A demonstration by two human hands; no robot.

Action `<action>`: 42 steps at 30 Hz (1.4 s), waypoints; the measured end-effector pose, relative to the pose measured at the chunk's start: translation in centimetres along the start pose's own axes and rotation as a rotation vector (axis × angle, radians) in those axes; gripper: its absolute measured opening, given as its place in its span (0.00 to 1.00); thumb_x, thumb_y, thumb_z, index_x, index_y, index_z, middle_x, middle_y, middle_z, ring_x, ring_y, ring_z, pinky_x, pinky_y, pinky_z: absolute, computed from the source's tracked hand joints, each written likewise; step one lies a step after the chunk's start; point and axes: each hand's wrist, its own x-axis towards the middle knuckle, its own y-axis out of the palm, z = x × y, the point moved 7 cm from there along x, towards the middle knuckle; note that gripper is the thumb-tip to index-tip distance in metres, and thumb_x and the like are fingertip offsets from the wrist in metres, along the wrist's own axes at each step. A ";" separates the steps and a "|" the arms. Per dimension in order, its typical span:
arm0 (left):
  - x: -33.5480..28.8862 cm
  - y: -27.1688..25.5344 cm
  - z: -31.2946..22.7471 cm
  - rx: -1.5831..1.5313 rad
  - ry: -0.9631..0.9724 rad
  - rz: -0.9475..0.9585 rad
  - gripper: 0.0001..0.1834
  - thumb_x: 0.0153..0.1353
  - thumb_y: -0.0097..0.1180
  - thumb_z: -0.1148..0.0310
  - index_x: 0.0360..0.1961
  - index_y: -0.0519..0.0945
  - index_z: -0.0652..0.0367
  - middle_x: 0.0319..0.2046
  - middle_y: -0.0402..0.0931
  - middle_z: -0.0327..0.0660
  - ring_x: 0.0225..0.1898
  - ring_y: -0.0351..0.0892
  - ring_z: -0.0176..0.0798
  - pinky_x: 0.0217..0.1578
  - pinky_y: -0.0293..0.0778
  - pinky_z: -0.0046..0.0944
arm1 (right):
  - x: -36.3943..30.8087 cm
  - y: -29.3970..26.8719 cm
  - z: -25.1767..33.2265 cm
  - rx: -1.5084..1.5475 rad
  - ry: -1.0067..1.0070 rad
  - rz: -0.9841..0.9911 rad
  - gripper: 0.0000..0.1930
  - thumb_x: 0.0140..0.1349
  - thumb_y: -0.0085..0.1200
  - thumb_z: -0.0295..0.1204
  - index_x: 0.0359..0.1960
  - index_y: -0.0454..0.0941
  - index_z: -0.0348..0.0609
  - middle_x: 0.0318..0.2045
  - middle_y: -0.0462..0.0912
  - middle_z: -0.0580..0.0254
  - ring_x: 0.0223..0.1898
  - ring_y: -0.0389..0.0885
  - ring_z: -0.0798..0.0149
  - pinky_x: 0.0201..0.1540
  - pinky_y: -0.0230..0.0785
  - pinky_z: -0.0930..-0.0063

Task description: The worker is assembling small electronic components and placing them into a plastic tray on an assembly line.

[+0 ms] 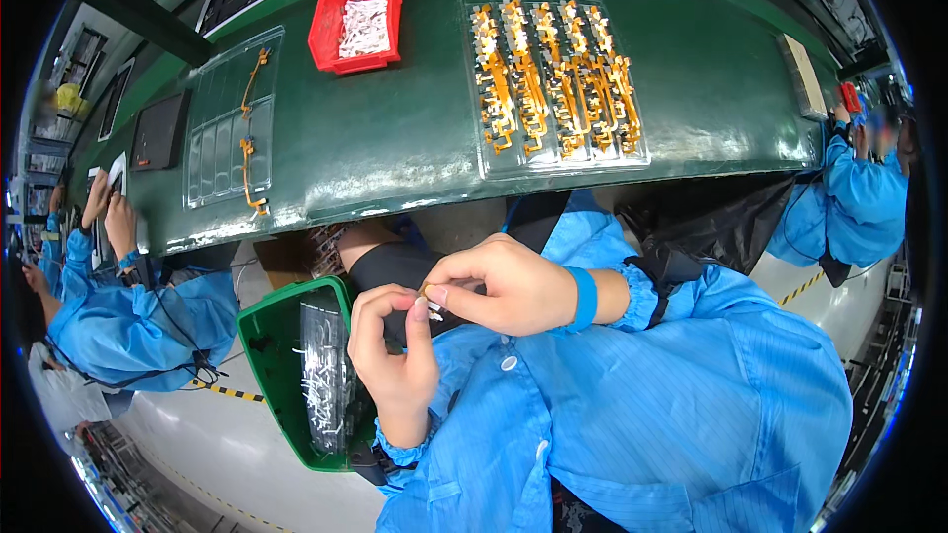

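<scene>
Above my lap, in front of the bench edge, both hands meet at their fingertips. My left hand [395,350] pinches a small gold-and-white part [434,312] between thumb and fingers. From the other side my right hand [509,286], with a blue band at the wrist, closes thumb and forefinger on the same part. Most of it is hidden by the fingers. Beyond them on the bench lies a clear tray [568,167] with rows of orange flex cables [533,89]. Farther left, another clear tray [209,153] holds a few such cables [247,163].
A red bin [361,65] of small white pieces stands on the green bench [395,128]. Below the bench, left of my hands, is a green bin [265,375] with clear plastic trays [324,375] inside. Co-workers in blue coats sit left [148,331] and right [864,197].
</scene>
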 end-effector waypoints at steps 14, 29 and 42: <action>-4.7 -6.8 3.0 0.036 -0.137 -0.293 0.04 0.61 0.56 0.82 0.35 0.74 0.66 0.35 0.74 0.43 0.39 0.73 0.34 0.44 0.70 0.32 | 4.4 7.6 1.2 -0.150 -0.172 0.230 0.10 0.65 0.51 0.29 0.38 0.81 0.35 0.25 0.83 0.51 0.26 0.83 0.55 0.29 0.73 0.67; -7.3 -9.1 6.3 -0.149 -0.309 -0.348 0.04 0.63 0.57 0.77 0.34 0.76 0.66 0.32 0.75 0.41 0.32 0.72 0.31 0.34 0.69 0.29 | 5.5 11.3 1.3 -0.188 -0.232 0.255 0.07 0.65 0.52 0.28 0.41 0.72 0.38 0.26 0.84 0.53 0.29 0.85 0.54 0.31 0.75 0.66; -7.1 -9.1 6.9 -0.254 -0.268 -0.298 0.05 0.59 0.60 0.80 0.32 0.74 0.66 0.32 0.76 0.43 0.36 0.76 0.36 0.40 0.71 0.32 | 5.8 11.6 0.2 -0.123 -0.059 0.365 0.11 0.66 0.49 0.30 0.33 0.79 0.34 0.24 0.85 0.54 0.28 0.86 0.58 0.32 0.76 0.69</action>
